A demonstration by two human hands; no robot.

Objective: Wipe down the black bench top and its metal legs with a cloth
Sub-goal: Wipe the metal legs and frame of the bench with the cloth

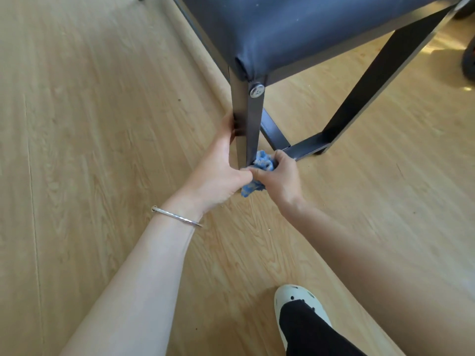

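Bench top: the black bench top (308, 29) is filling the upper part of the view, its near corner hanging just above both hands.
Near leg: the metal near leg (253, 116) is running down from that corner, with a silver bolt (256, 90) showing near its top.
Left hand: the left hand (221, 173) is gripping the near leg from the left, fingers curling round its far face.
Right hand: the right hand (280, 178) is clenching the cloth and pressing it against the leg's lower right side.
Cloth: the blue cloth (263, 161) is sitting bunched low on the near leg, between the two hands; it is possibly wrapping round the leg, but the hands are hiding that.
Frame: a crossbar (308, 147) is joining the far leg (372, 86) near the floor (90, 124).
Person: a bracelet (177, 216) is circling the left wrist; a white shoe (290, 296) is resting on the floor.
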